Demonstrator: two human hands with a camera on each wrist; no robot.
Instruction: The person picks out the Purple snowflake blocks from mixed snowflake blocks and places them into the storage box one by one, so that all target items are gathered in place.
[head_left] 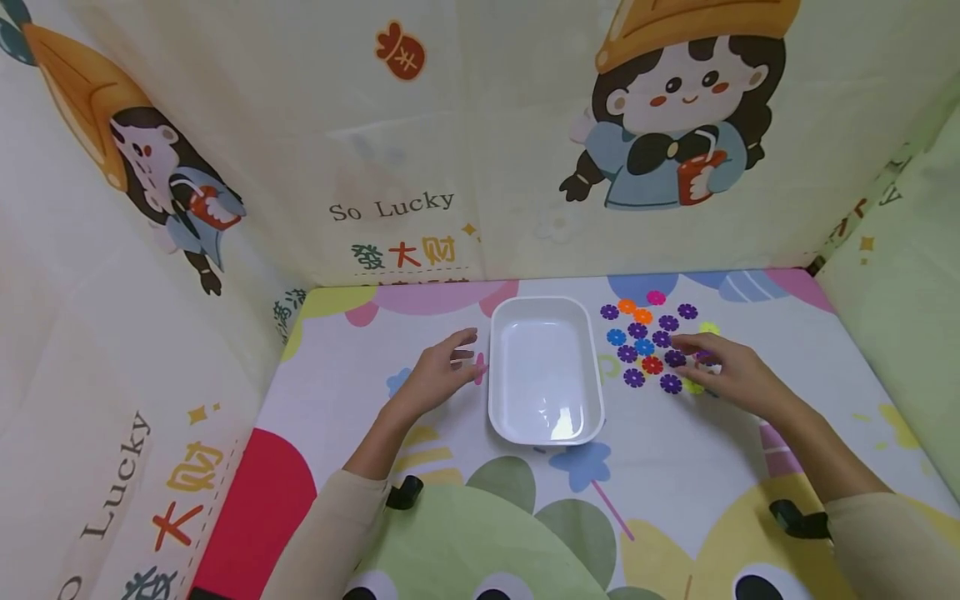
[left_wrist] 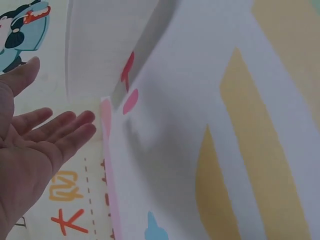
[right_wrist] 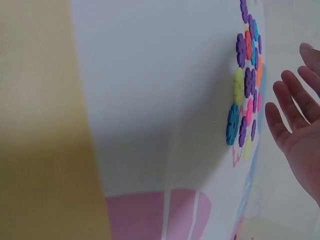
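Note:
A white rectangular tray point(head_left: 545, 367) stands in the middle of the table with nothing in it. Just off its left side, my left hand point(head_left: 441, 371) hovers with relaxed fingers and holds nothing; in the left wrist view that hand point(left_wrist: 40, 135) shows its bare palm. To the right of the tray lie many small flower-shaped plastic discs, among them a purple disc point(head_left: 633, 377), a red disc point(head_left: 652, 365), a blue disc point(head_left: 616, 337) and an orange disc point(head_left: 642, 316). My right hand point(head_left: 731, 375) is over the right part of this group, fingers loosely spread, palm bare in the right wrist view.
A patterned tablecloth point(head_left: 675, 467) covers the table. Cream printed cloth point(head_left: 510, 167) rises behind it and on both sides. Black wrist-camera mounts point(head_left: 405, 492) sit at both sleeves. A teal disc point(right_wrist: 232, 125) lies at the near edge of the group.

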